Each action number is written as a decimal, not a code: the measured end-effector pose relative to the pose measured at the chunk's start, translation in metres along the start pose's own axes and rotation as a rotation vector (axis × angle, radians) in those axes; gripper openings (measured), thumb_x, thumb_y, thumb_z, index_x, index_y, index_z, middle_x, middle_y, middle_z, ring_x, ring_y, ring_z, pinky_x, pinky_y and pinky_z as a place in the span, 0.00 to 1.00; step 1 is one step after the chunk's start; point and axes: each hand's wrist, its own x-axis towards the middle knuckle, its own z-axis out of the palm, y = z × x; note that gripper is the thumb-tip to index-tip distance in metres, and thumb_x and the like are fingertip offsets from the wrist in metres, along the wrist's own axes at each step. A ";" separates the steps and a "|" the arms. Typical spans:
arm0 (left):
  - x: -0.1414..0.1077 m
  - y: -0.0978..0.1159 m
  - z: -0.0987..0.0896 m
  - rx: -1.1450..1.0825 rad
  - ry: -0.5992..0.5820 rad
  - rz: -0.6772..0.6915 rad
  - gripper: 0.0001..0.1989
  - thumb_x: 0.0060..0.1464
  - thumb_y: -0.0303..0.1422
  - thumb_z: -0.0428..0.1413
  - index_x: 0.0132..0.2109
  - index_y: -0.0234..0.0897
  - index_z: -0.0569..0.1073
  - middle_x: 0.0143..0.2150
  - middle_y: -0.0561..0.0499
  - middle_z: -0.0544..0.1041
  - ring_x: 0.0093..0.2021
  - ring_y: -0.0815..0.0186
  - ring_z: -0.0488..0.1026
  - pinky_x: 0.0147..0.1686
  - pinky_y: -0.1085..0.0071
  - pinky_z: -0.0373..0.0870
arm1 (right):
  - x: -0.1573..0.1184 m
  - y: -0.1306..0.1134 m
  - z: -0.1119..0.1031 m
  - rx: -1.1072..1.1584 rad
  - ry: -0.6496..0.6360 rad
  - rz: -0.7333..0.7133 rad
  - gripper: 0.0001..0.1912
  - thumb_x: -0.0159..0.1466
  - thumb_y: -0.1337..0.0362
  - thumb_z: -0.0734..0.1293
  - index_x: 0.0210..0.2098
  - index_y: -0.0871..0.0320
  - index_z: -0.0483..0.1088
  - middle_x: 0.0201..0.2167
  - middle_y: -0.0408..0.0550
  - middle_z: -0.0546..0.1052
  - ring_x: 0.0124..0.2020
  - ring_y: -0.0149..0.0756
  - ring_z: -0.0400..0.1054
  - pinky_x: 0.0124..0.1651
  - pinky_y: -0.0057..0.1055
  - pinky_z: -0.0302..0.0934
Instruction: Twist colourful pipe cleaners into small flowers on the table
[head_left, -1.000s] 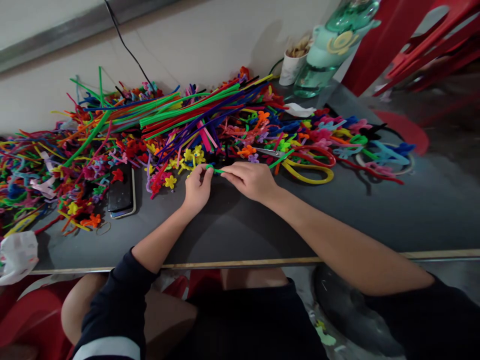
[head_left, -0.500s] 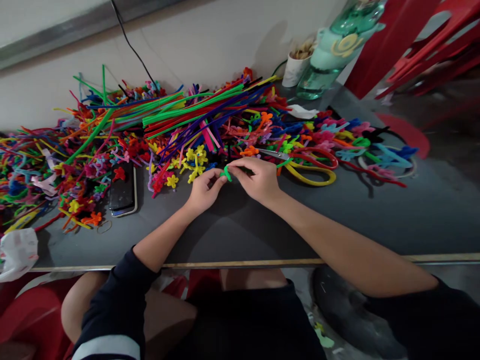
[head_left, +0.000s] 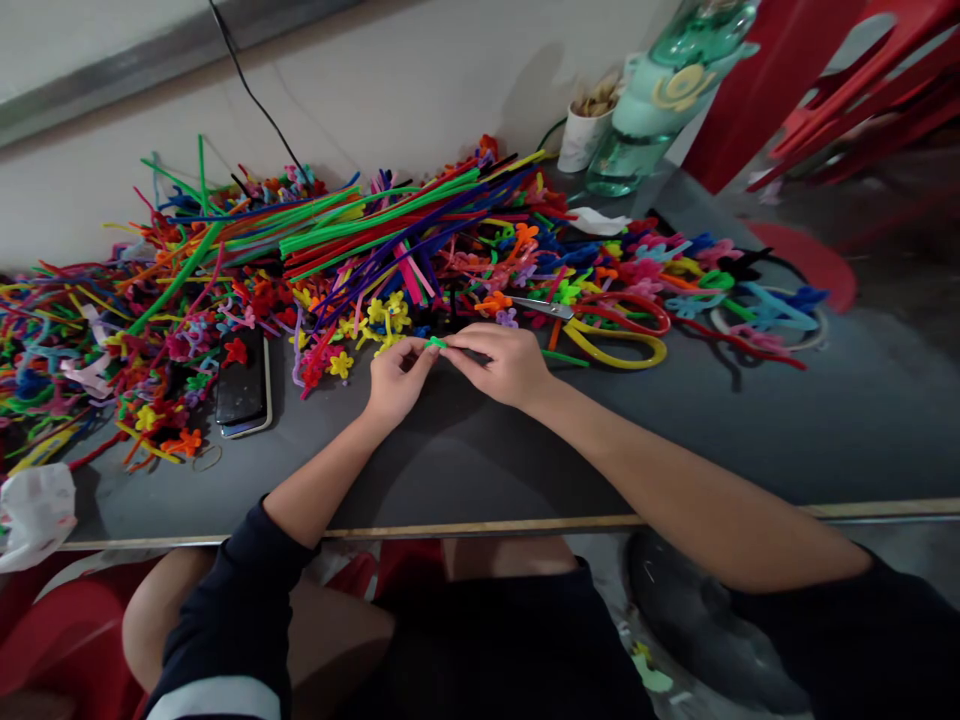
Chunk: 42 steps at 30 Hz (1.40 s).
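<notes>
A bent green pipe cleaner (head_left: 436, 343) is pinched between the fingertips of both hands, just above the dark grey table (head_left: 480, 460). My left hand (head_left: 397, 378) grips it from the left. From the right, my right hand (head_left: 504, 362) holds it too, thumb and fingers pressed together. A straight green end (head_left: 566, 358) sticks out to the right of my right hand. Yellow pipe-cleaner flowers (head_left: 386, 318) lie just beyond my left hand. Scissors (head_left: 622, 335) with red and yellow handles rest to the right of my right hand.
Colourful pipe cleaners (head_left: 382, 225) are heaped along the wall. A phone (head_left: 244, 388) lies at left, a plastic bag (head_left: 37, 510) at the front left edge. A green bottle (head_left: 637, 120) and a white cup (head_left: 581, 138) stand at the back right.
Both hands have shifted slightly left. The green piece shows less between the fingertips, and its straight end now points right and slightly down beside my right hand.
</notes>
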 end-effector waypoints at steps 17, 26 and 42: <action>0.012 0.015 -0.050 0.909 -0.231 1.278 0.11 0.62 0.23 0.51 0.51 0.34 0.71 0.44 0.48 0.81 0.45 0.67 0.77 0.36 0.71 0.71 | 0.015 0.028 -0.013 0.703 -0.792 0.437 0.18 0.54 0.50 0.72 0.28 0.61 0.74 0.24 0.42 0.72 0.28 0.29 0.63 0.35 0.30 0.56; 0.014 0.020 -0.043 1.000 -0.326 1.313 0.07 0.63 0.24 0.49 0.43 0.34 0.72 0.38 0.49 0.79 0.39 0.70 0.75 0.32 0.71 0.65 | 0.017 0.035 -0.014 0.576 -0.802 0.333 0.15 0.55 0.52 0.72 0.31 0.60 0.77 0.30 0.46 0.78 0.34 0.34 0.70 0.42 0.33 0.60; 0.016 0.012 -0.039 1.051 -0.278 1.235 0.09 0.64 0.25 0.49 0.35 0.36 0.71 0.26 0.53 0.71 0.29 0.69 0.66 0.26 0.69 0.54 | 0.015 0.032 -0.011 0.405 -0.738 0.275 0.15 0.59 0.55 0.67 0.34 0.61 0.76 0.28 0.45 0.75 0.29 0.31 0.64 0.34 0.29 0.56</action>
